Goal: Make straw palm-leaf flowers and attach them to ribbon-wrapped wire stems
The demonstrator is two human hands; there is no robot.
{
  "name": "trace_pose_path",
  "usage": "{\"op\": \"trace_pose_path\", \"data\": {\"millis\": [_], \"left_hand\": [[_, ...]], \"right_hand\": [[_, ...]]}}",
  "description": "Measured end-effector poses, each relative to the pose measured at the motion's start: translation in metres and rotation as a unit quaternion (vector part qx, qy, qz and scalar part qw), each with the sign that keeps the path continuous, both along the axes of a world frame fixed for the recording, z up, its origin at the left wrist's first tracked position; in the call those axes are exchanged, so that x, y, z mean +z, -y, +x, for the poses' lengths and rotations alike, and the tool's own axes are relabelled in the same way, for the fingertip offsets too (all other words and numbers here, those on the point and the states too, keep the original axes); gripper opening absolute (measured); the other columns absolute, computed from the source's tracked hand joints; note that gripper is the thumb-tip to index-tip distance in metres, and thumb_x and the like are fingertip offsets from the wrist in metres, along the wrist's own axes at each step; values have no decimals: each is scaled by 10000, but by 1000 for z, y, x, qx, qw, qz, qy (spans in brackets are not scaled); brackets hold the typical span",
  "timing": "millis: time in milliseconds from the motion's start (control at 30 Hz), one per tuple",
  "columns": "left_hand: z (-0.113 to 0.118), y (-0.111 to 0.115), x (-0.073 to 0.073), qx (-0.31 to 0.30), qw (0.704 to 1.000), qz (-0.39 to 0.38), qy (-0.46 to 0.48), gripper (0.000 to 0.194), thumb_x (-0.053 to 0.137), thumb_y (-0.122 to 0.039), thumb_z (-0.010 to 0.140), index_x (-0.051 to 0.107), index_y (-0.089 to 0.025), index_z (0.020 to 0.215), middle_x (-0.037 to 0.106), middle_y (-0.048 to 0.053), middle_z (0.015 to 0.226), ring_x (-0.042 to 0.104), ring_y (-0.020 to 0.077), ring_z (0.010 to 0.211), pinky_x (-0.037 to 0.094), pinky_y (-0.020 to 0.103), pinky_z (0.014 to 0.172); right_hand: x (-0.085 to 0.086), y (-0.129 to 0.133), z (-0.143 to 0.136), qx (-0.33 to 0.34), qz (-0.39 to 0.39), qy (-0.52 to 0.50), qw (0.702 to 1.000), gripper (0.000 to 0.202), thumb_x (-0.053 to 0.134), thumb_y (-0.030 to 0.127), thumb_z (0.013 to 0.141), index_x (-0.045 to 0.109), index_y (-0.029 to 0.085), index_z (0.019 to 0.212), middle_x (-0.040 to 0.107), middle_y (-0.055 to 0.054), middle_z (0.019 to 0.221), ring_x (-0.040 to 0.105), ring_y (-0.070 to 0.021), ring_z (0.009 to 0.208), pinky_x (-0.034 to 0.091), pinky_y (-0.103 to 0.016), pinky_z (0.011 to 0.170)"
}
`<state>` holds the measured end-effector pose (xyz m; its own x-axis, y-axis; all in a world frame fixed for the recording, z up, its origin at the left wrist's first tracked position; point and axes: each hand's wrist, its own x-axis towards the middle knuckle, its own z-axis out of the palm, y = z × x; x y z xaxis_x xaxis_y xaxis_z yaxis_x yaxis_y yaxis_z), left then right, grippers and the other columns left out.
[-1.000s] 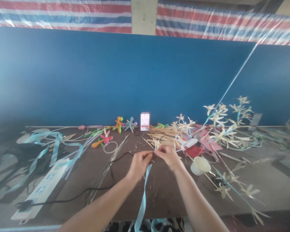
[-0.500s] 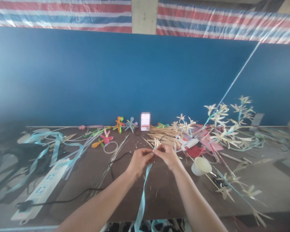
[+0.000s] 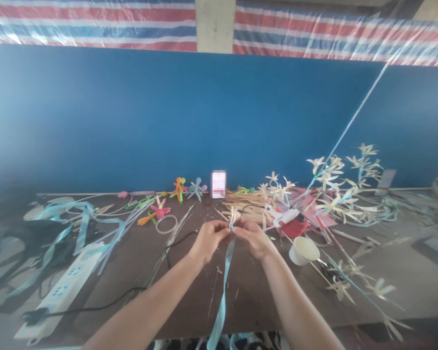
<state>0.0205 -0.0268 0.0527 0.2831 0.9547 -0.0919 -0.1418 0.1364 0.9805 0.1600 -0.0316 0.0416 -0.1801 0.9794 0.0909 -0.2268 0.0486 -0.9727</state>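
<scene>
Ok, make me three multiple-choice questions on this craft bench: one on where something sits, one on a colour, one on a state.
1. Where does the white cup stand?
A. right of the hands
B. on the power strip
C. against the blue wall

2. What colour is the ribbon hanging from the hands?
A. red
B. light blue
C. black

3. How are the left hand and right hand placed?
A. flat on the table
B. wide apart
C. pinched together on a small straw flower

Answers: 1 A, the cup stands just right of the right wrist; 2 B, the strip is pale blue; 3 C, the fingertips meet at the flower's base.
</scene>
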Motion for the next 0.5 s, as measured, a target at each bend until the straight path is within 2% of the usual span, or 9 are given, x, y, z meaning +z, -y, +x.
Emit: {"op": "trace_pose_path", "data": {"millis": [200, 367, 500], "left_hand": [[-4, -1, 0, -1, 1000, 11, -21, 133, 615, -247, 600, 624, -136, 672, 612, 30, 567, 553, 142, 521, 412, 233, 500], [-5, -1, -1, -5, 999, 26, -35, 119, 595, -243, 615, 617, -143, 676, 601, 23, 555, 545, 143, 520, 413, 234, 498], [-6, -2, -7, -11, 998, 34, -44, 114, 572, -246, 639, 605, -148, 688, 603, 29, 575, 551, 153, 538, 414, 241, 493]], "right_hand": [[-2, 2, -2, 7, -48, -36, 998, 146, 607, 286, 629, 573, 175, 716, 593, 7, 657, 552, -132, 598, 425, -259, 606], [-7, -3, -3, -24, -33, 1, 999, 115, 607, 252, 624, 558, 169, 686, 584, 15, 630, 539, -124, 582, 418, -250, 600], [-11, -4, -2, -3, -28, 24, 999, 83, 567, 246, 659, 547, 173, 693, 586, 9, 620, 544, -134, 589, 416, -257, 605]]}}
